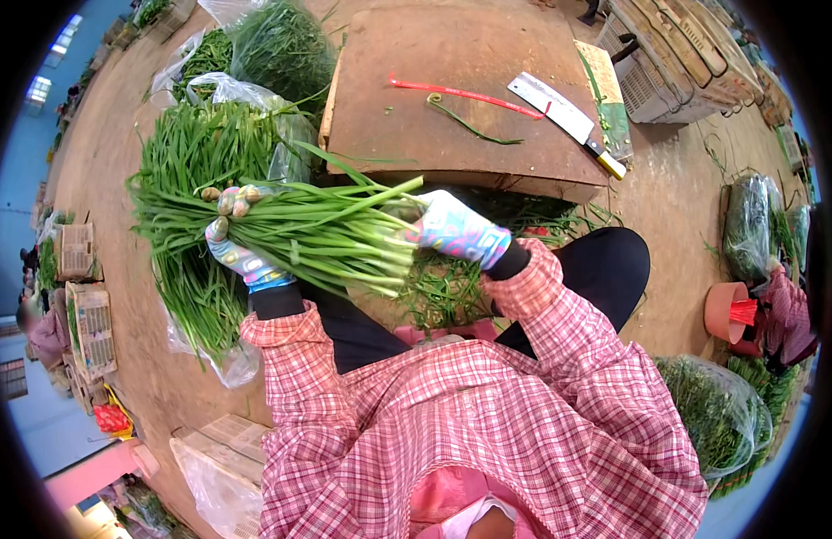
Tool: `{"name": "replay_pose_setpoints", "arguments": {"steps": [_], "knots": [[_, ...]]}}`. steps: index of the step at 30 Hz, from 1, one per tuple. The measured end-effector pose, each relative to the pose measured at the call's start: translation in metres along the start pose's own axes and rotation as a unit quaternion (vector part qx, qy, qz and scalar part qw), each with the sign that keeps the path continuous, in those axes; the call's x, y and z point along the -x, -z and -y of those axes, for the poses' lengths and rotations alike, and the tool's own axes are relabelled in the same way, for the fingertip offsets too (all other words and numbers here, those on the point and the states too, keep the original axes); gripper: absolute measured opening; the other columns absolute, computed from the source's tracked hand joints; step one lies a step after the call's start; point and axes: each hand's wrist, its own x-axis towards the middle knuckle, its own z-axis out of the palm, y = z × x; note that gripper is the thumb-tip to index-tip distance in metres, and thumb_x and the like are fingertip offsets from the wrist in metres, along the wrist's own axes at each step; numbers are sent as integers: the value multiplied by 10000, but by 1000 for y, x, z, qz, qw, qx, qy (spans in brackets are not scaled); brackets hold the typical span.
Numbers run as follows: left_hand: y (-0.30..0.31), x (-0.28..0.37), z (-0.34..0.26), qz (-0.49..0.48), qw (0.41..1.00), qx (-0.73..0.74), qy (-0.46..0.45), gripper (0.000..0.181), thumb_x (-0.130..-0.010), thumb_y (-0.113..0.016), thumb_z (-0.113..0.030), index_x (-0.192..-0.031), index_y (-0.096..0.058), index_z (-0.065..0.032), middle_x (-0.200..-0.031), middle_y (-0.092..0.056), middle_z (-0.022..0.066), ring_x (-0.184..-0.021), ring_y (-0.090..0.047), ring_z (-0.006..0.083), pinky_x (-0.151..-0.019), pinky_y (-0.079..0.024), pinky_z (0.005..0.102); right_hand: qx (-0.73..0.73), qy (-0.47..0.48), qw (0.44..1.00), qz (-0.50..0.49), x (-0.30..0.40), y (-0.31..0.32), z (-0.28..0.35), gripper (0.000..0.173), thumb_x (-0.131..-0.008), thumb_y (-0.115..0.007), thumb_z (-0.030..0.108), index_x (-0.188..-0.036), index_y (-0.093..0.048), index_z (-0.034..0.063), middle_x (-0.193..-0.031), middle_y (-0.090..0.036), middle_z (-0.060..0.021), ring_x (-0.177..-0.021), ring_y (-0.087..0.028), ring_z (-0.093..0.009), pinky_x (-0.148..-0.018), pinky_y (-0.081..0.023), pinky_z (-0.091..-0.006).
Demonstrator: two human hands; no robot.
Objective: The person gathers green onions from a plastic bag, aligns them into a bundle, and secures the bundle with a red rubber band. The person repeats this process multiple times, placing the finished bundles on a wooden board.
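My left hand point(241, 232), in a patterned glove, is closed around a bunch of long green leafy stalks point(321, 226), with the pale cut ends pointing right. My right hand point(456, 226), gloved alike, touches the pale ends; its fingertips are partly hidden, so its grip is unclear. Beneath and behind the bunch lies a large heap of the same greens point(200, 145) on plastic. On the low brown board point(416, 135) ahead of me are a cleaver point(557, 111) with a black and yellow handle, a red printed strip point(463, 91) and a single curled green stalk point(469, 128).
Bagged greens point(281, 54) stand left of the board. Leaf scraps point(449, 290) litter the floor between my legs. Plastic crates point(678, 60) are stacked at upper right. A co-worker's plaid sleeve point(786, 303) shows at far right, beside a pink bucket point(722, 313) and bagged greens point(712, 411).
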Motion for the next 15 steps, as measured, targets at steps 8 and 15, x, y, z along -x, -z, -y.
{"name": "replay_pose_setpoints", "arguments": {"steps": [8, 15], "knots": [[11, -8, -23, -125, 981, -142, -40, 218, -778, -580, -83, -991, -624, -98, -849, -618, 68, -887, -573, 259, -959, -441, 431, 9, -4, 979, -203, 16, 31, 6, 335, -890, -585, 174, -1137, -614, -52, -885, -649, -71, -612, -538, -83, -598, -464, -225], [7, -11, -16, -208, 964, -162, -39, 211, -812, -532, -149, -979, -657, -122, -913, -656, 93, -967, -592, 316, -892, -493, 479, 31, -78, 964, -254, 7, 9, 37, 177, -897, -588, 134, -949, -671, -13, -715, -634, -43, -535, -539, -87, -498, -441, -223]]}}
